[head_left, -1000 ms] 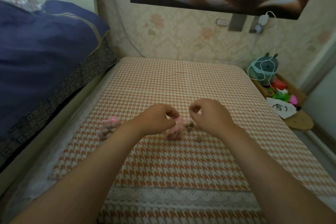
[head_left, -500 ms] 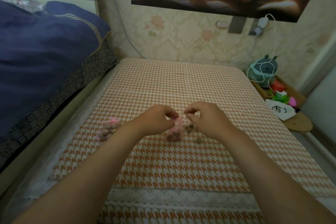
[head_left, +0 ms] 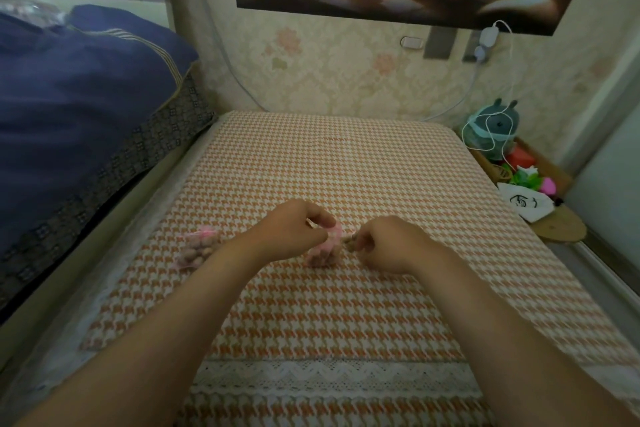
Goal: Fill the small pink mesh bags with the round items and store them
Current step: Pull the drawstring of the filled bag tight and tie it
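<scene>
A small pink mesh bag [head_left: 323,248] stands on the orange houndstooth cloth [head_left: 346,166], partly filled with brown round items. My left hand [head_left: 294,232] pinches the bag's top edge and holds it up. My right hand [head_left: 388,243] lies low on the cloth just right of the bag, its curled fingertips closed on loose brown round items [head_left: 348,240]. It hides most of the loose pile. A second pink mesh bag [head_left: 199,248], full and closed at the top, lies to the left beside my left forearm.
A bed with a dark blue quilt [head_left: 76,107] runs along the left. At the right edge a shelf holds a teal plush toy [head_left: 491,128], a white charger cable [head_left: 498,80] and a white pouch [head_left: 526,203]. The cloth has a lace hem [head_left: 329,381] near me.
My right hand has come down from the bag's mouth to the cloth beside it and now covers the loose round items. My left hand keeps its hold on the bag.
</scene>
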